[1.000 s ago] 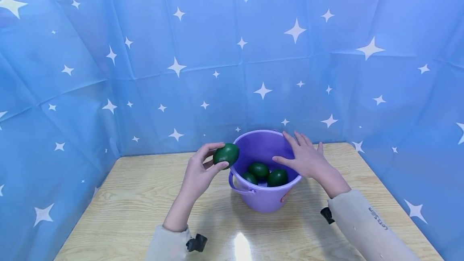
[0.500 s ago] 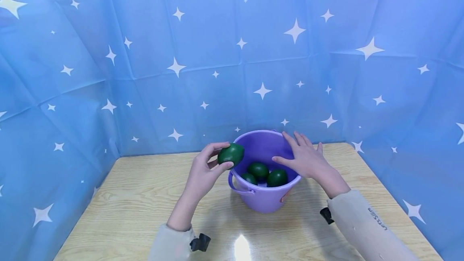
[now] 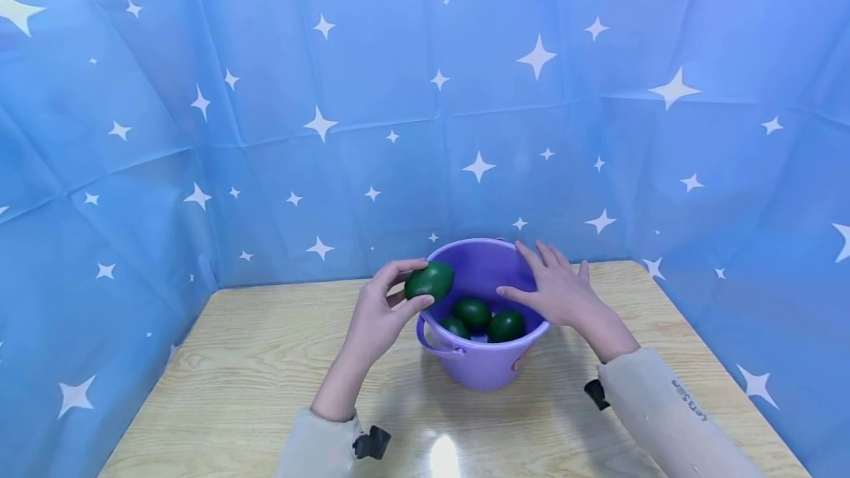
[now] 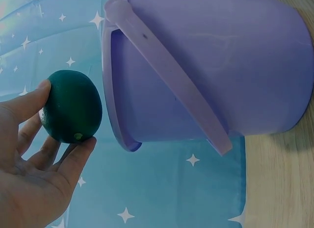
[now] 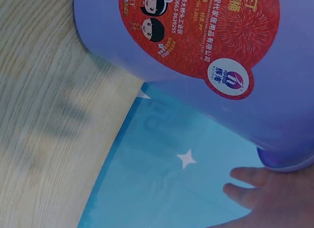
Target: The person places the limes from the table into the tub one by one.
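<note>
A dark green, smooth avocado (image 3: 429,281) is pinched between the thumb and fingers of my left hand (image 3: 383,313), held at the left rim of a purple bucket (image 3: 482,367). In the left wrist view the avocado (image 4: 72,106) shows a small pale stem spot and stands just outside the rim. Inside the bucket lie three more avocados (image 3: 472,313), one partly hidden by the near wall. My right hand (image 3: 564,297) rests at the right rim with its fingers spread, the thumb reaching over the opening. From the right wrist, only part of that hand (image 5: 274,198) shows, beside the rim.
The bucket's handle (image 3: 434,341) hangs down on its left side. A red label (image 5: 206,32) covers part of its outer wall. Everything stands on a wood-grain table (image 3: 265,360), with a blue star-patterned curtain (image 3: 392,94) behind and at both sides.
My left hand has moved a little to the right with the avocado, which now overlaps the bucket's left rim more. My right hand and the bucket have stayed in place.
</note>
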Motion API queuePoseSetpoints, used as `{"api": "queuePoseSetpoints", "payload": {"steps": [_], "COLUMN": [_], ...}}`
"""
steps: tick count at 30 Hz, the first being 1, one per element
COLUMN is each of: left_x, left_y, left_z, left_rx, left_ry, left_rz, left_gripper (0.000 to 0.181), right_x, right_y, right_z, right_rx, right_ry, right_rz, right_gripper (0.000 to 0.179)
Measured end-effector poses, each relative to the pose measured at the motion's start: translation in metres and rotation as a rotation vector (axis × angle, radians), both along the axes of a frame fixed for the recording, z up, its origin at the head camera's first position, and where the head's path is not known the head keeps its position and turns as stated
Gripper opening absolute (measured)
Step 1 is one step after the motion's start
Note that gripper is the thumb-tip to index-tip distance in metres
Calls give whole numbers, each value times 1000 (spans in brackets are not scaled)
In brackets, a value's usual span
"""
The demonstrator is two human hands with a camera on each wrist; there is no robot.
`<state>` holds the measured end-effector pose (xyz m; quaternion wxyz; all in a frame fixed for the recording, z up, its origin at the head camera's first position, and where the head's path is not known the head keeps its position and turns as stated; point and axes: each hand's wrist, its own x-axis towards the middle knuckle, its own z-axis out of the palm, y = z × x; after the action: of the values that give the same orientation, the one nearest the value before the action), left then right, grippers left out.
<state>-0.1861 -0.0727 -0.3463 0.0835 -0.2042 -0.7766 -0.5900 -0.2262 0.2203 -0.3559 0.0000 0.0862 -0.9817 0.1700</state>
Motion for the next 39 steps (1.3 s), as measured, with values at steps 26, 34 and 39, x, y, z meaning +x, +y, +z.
{"api": "queuePoseSetpoints", "payload": {"steps": [26,34,39], "left_x": [0,-2,-1], "left_y": [13,16,18], "left_z": [4,4,5], "left_rx": [-6,-14,-18], "left_ry": [12,26,28], "left_rz": [-20,-29,-29], "left_gripper": [39,39,38], "right_x": [0,-1,-1], "right_y": [0,0,0], "right_z": [-1,-1,0], "right_rx": [-2,-2,3], "right_ry": [1,0,-1], "right_rz": [-3,-2,-2], "right_gripper": [101,99,99]}}
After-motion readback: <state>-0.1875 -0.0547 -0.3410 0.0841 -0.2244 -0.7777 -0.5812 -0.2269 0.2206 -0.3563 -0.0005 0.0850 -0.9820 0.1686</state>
